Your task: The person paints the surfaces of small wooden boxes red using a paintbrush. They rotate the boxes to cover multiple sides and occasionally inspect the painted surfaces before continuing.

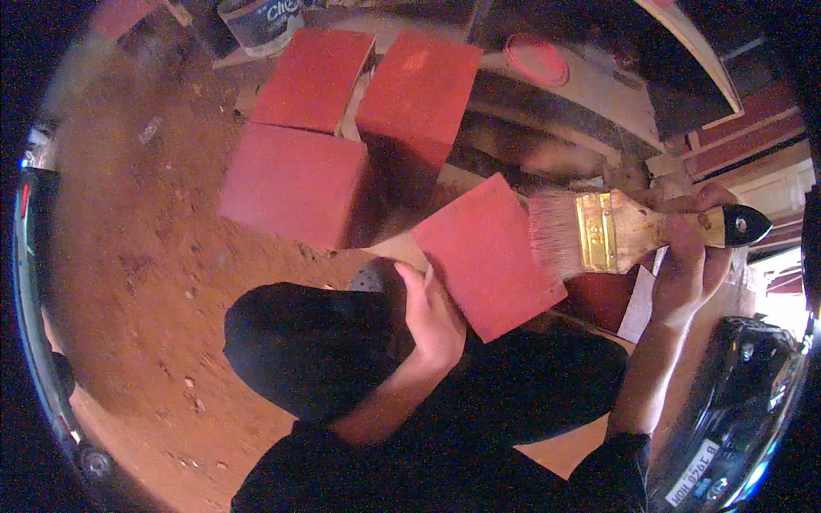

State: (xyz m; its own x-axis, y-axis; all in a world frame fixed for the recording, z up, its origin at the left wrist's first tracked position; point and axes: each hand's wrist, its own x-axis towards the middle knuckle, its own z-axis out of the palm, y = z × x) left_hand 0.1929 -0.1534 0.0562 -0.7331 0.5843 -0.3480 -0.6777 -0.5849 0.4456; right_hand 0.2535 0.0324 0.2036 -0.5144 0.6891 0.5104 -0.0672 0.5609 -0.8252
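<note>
Fingers of the left hand (432, 321) clamp the red tile's (486, 252) lower edge; right hand (688, 261) grips the paintbrush (629, 231).

This looks like a rough outdoor workyard where things are painted, not a tidy indoor shop. The ground is bare reddish dirt (145, 256) strewn with small stones, and three red-painted square slabs (295, 184) lie drying on it beside a paint bucket (256, 21) and a round red lid (536, 58). Stacked timber boards (744, 128) lie at the far right, and a wide paintbrush (633, 231) is in use.
</note>
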